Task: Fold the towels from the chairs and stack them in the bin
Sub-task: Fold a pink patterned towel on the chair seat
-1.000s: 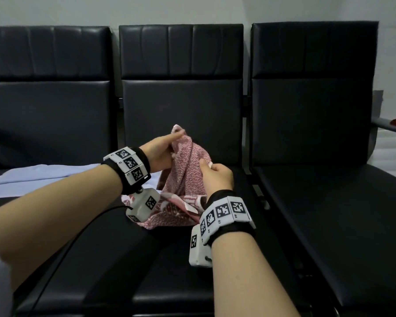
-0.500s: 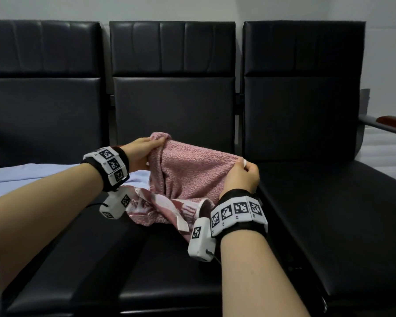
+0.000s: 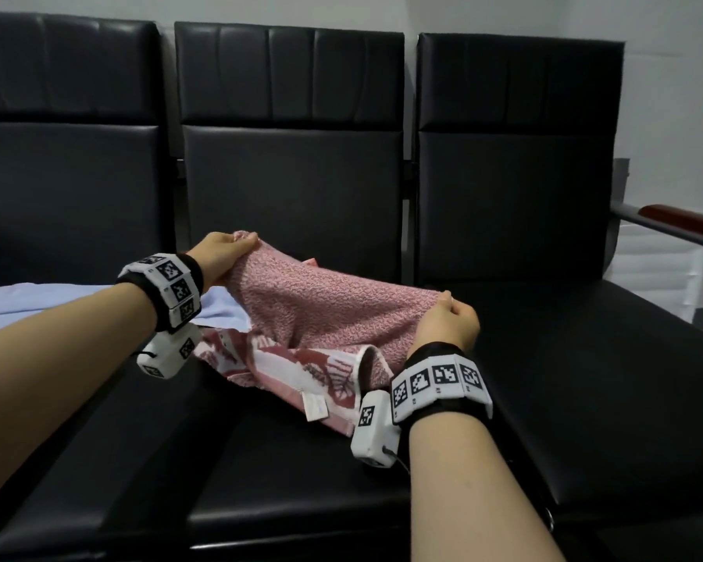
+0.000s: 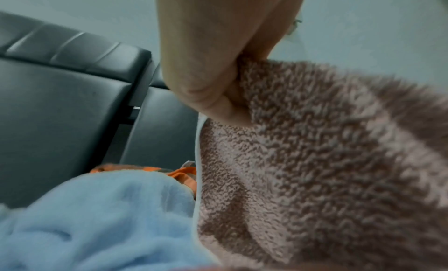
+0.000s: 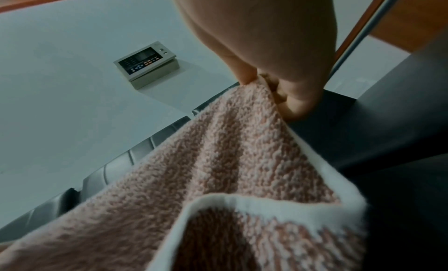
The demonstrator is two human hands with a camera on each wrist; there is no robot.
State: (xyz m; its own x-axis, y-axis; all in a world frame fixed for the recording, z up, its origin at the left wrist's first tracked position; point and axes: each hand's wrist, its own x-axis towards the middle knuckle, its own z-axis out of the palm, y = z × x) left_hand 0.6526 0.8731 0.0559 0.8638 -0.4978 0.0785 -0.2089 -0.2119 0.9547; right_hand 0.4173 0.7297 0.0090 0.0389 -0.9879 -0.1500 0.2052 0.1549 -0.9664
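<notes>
"Two hands held the pink towel (image 3: 333, 314) in the middle of the frame. Why?"

"The left hand (image 3: 220, 257) and the right hand (image 3: 449, 318) each pinched a corner, pulled apart, probably to stretch it flat over the black chair (image 3: 301, 460) for folding."

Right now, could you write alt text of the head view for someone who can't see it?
Two hands stretch a pink towel above the middle black chair: the left hand pinches one corner, the right hand the other. A light blue towel lies on the seat to the left.
</notes>
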